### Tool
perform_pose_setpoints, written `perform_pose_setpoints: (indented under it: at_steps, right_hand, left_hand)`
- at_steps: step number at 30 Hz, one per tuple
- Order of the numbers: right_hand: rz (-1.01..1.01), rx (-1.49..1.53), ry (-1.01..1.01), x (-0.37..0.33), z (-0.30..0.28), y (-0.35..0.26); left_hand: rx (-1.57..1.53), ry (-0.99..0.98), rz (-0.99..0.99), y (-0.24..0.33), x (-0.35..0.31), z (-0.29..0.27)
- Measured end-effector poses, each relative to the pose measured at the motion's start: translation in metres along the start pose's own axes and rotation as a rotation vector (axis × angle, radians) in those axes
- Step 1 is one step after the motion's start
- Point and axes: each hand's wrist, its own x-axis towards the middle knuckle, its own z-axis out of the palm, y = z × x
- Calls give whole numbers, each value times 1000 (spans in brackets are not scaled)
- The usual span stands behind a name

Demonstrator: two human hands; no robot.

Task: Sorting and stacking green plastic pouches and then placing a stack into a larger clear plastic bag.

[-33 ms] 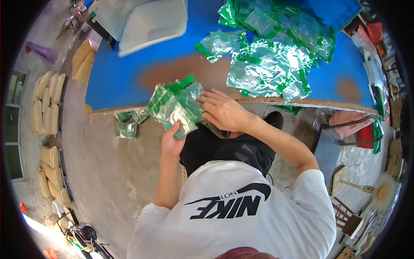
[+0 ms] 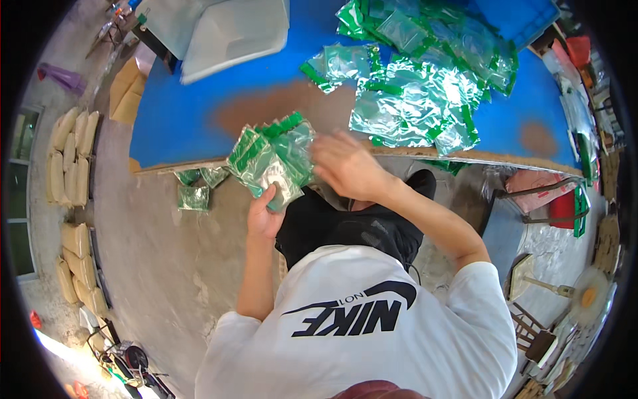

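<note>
Creased, glossy, green-banded clear plastic bags (image 2: 282,163) fan out in a bunch, gripped at the lower end by the left hand (image 2: 264,216), at the bench's (image 2: 176,126) near edge.

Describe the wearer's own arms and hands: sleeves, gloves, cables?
Left hand and right hand: both ungloved; the right is blurred, so rings can't be ruled out there. Forearms are uncovered, with no watch or cables visible. White short sleeves, loose-cut, end around the elbows.

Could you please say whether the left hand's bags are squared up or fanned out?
Fanned out: the bags in the left hand overlap at different angles, with corners sticking out.
</note>
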Motion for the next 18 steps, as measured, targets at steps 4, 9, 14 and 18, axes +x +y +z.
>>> perform_pose_setpoints:
  at_steps: [4,9,14,18]
  right_hand:
    - [480,-593,184,-18,-29,-9]
    - [60,154,52,-23,-11,-4]
    - [568,-547,415,-9,-50,57]
    - [542,-609,125,-25,-25,62]
  left_hand:
    - [-188,-168,-72,2,-13,17]
    - [-58,-136,-144,-22,5,14]
    - [-89,-215,-135,-18,4,34]
    - [-205,-210,-155,-21,3,20]
